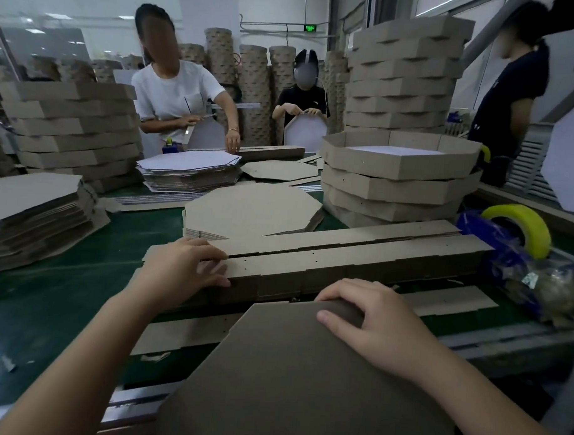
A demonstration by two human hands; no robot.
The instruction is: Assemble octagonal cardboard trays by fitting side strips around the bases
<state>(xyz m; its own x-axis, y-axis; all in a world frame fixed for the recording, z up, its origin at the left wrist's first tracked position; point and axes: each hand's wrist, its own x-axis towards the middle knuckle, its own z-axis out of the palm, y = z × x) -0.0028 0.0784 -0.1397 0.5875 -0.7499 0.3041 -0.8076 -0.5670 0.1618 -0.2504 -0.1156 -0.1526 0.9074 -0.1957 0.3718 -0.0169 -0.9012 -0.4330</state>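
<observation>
A brown octagonal base (283,373) stands tilted toward me at the table's near edge. My right hand (373,321) grips its top edge, fingers curled over the far side and thumb on the near face. My left hand (183,269) rests on the left end of a thick pile of side strips (359,262) lying across the green table, thumb against the pile's front, fingers spread on top. A single strip (184,334) lies flat between the pile and the base.
A tape dispenser with yellow tape (519,238) sits at the right. Finished trays (401,175) are stacked behind the strips, with flat base stacks (253,209), (35,208) in the middle and at the left. Three other people work across the table and at the right.
</observation>
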